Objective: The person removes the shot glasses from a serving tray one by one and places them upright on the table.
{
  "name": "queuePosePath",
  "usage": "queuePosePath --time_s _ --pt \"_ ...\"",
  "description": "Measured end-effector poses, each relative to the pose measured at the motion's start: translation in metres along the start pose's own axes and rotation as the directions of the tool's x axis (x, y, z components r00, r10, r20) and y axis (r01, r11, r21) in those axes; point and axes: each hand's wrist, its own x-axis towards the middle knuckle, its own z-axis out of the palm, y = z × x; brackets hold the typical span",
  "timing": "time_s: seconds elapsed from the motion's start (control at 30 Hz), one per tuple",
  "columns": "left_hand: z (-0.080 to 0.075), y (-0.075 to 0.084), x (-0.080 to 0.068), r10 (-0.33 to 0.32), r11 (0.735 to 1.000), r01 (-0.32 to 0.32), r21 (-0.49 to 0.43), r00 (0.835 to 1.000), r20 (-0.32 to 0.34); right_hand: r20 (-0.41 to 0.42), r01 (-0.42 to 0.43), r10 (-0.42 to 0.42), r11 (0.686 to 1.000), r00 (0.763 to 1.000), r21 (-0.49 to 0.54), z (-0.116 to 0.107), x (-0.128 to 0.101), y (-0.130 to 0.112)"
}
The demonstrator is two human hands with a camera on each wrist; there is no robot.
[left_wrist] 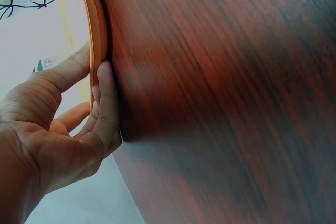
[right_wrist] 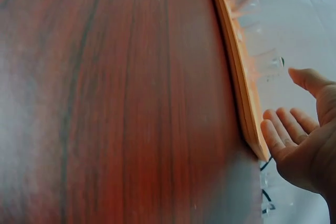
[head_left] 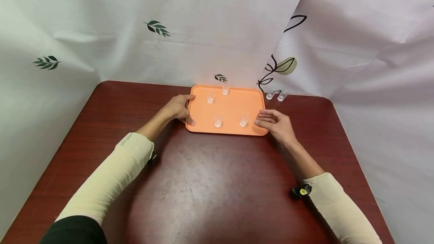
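head view: orange tray (head_left: 234, 104) at the far middle of the dark wooden table (head_left: 210, 183), four small clear cups (head_left: 218, 120) standing on it, two more cups (head_left: 275, 95) off its right corner. left hand (head_left: 179, 109) clasping the tray's left edge, right hand (head_left: 276, 123) flat-fingered at the right edge.

left wrist view: left hand (left_wrist: 68, 124) pinching the tray's rim (left_wrist: 97, 35) — thumb on one face, fingers on the other.

right wrist view: right hand (right_wrist: 302, 140) wide and loose beside the rim (right_wrist: 239, 72), just apart from it, gripping nothing.

risk, as a judgement: with only one side gripped, likely tilt on lifting — light cups sliding or toppling, maybe knocking the loose pair nearby.
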Motion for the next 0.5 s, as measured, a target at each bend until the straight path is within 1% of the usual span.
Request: queuePosePath --time_s 0.07,0.13,0.17,0.27,0.37,0.4,0.5 --pt "0.0 -0.001 0.001 -0.002 1.0 0.002 -0.01 1.0 -0.006 0.018 0.001 0.0 1.0 1.0 -0.006 0.004 -0.001 0.0" --pt "0.0 -0.006 0.006 0.009 1.0 -0.009 -0.013 1.0 -0.003 0.03 -0.002 0.003 1.0 1.0 -0.019 0.008 0.0 0.001" --pt "-0.002 -0.003 0.002 0.021 1.0 -0.021 -0.008 1.0 0.008 0.039 -0.003 0.003 1.0 0.999 -0.02 0.01 0.0 0.001" --pt "-0.002 -0.008 0.007 0.031 0.999 -0.031 -0.022 0.999 0.01 0.069 -0.004 0.006 1.0 0.998 -0.03 0.017 0.001 0.0" --pt "-0.002 -0.005 0.003 0.027 1.0 -0.026 -0.017 1.0 0.014 0.09 0.004 -0.001 0.999 0.996 -0.033 0.022 0.003 -0.001" --pt "-0.001 -0.008 0.008 0.014 1.0 -0.014 -0.02 1.0 0.006 0.093 0.007 -0.003 0.999 0.996 -0.042 0.024 0.003 -0.001" --pt "-0.002 -0.001 0.001 0.015 1.0 -0.014 -0.014 1.0 0.012 0.094 0.009 -0.002 0.997 0.996 -0.071 0.027 0.005 -0.001"
